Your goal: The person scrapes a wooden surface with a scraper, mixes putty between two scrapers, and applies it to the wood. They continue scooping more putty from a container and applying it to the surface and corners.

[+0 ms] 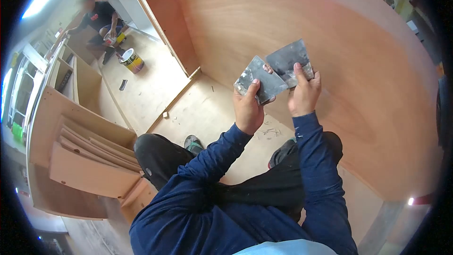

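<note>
My left hand [249, 112] grips a flat grey putty spreader [265, 81], thumb on top, its face smeared with pale residue. In my right hand [304, 93] is a second, darker grey putty spreader [286, 60], held by its lower edge. The two blades meet or overlap at their near corners. A small lump of reddish-brown putty [267, 68] clings to the left blade's upper right edge. Behind both hands rises a broad wooden panel [245, 14] with a pinkish smeared band near its top. The fingers beneath the blades are mostly hidden.
Curved wooden pieces [94, 148] lie stacked in a cabinet frame on the left. A wooden strip [172, 101] crosses the floor, with small scraps nearby. Further back, another person [101, 16] crouches holding a can, beside a paint tin [131, 61].
</note>
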Demonstrator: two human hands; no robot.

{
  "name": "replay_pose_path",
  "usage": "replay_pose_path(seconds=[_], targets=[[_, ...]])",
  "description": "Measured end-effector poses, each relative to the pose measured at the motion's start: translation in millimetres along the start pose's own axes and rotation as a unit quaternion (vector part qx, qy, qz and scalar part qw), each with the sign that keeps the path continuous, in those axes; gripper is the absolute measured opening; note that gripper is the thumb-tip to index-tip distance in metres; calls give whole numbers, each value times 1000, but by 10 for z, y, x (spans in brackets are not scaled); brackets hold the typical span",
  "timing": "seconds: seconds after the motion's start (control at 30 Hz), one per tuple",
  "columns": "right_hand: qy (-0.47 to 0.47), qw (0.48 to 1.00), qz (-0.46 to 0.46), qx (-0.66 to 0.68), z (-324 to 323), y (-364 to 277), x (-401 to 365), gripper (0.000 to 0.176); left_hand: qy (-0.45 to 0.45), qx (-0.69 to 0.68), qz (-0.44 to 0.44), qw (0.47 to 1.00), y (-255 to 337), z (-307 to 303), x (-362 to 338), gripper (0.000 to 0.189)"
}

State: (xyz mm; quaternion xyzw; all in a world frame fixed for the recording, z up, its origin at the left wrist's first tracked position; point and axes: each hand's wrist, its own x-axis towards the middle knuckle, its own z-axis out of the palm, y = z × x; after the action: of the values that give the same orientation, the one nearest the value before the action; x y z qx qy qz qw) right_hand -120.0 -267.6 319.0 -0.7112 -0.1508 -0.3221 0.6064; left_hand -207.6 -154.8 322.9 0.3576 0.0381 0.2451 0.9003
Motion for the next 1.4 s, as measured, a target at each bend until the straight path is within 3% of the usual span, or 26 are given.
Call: replay_pose_path(seconds=[0.03, 0.07, 0.1, 0.13, 0.2, 0.23, 0.27, 0.3, 0.33, 0.37, 0.4, 0.43, 0.53, 0.57, 0.63, 0.77, 0.87, 0.93, 0.97, 1.03, 1.13, 1.17, 1.23, 1.37, 1.4], targets=[[17, 964, 147, 220, 9, -303, 25, 20, 2, -3, -1, 1000, -27, 9, -6, 26], [33, 859, 285, 424, 6, -507, 28, 20, 17, -9, -5, 1000, -51, 14, -13, 26], [-2, 827, 298, 476, -12, -560, 7, 20, 33, -15, -7, 999, -72, 18, -19, 25], [-4, 827, 300, 475, 7, -554, -15, 20, 35, -16, -7, 999, -105, 14, -20, 25], [-54, 904, 192, 378, 49, -524, -67, 25, 20, 258, 211, 943, -121, 31, -29, 24], [-79, 902, 185, 381, 49, -549, -74, 25, 25, 257, 211, 943, -85, 48, -37, 24], [-83, 902, 186, 380, 42, -463, -83, 25, 32, 119, 137, 983, -45, 64, -39, 23], [-114, 982, 17, 149, 25, -380, -78, 24, 38, -23, 61, 997, 25, 103, -44, 23], [-136, 974, -155, -95, 17, -304, -93, 23, 43, -24, 61, 997, 67, 116, -46, 23], [-141, 973, -152, -95, -13, -241, -117, 23, 28, 99, 140, 985, 99, 125, -53, 21], [-202, 979, -26, 27, -55, -326, -91, 25, 10, 221, 215, 951, 112, 123, -43, 20], [-254, 950, 103, 148, -86, -380, -80, 27, 43, 177, 214, 960, 100, 95, -2, 17], [-296, 953, 28, 52, -124, -384, -81, 32, 30, 133, 177, 975, 205, 77, -45, 15], [-296, 953, 30, 51, -149, -401, -65, 32, 26, 171, 220, 960, 161, 2, 15, 16], [-367, 917, -49, -151, -191, -433, -14, 30, 31, 159, 204, 965, 227, -34, 64, 16], [-381, 910, -108, -125, -234, -310, 46, 30, 6, 56, 151, 987, 291, -152, 275, 19], [-386, 892, -105, -208, -285, -243, 117, 27, -3, 15, 132, 991, 385, -207, 421, 21], [-291, 949, 30, -119, -281, -287, 148, 22, 32, -11, 132, 991, 460, -209, 442, 21], [-292, 949, 29, -118, -279, -343, 162, 22, 42, 16, 144, 989, 483, -225, 439, 20], [-299, 924, 192, 137, -295, -446, 140, 26, 42, 22, 158, 986, 465, -296, 489, 20], [-314, 894, 247, 200, -191, -181, -23, 37, 35, 21, 171, 984, 476, -251, 460, 19], [-312, 895, 248, 200, -132, -39, -127, 37, 28, 13, 174, 984, 480, -214, 444, 18], [-271, 958, 26, 94, -33, 142, -277, 41, 8, 22, 172, 985, 425, -219, 434, 18], [-325, 938, 39, 113, -101, -158, -92, 40, -23, 85, 166, 982, 354, -198, 334, 12], [-308, 919, 173, 174, -121, -302, -30, 38, -49, 137, 181, 973, 377, -173, 315, 11]])
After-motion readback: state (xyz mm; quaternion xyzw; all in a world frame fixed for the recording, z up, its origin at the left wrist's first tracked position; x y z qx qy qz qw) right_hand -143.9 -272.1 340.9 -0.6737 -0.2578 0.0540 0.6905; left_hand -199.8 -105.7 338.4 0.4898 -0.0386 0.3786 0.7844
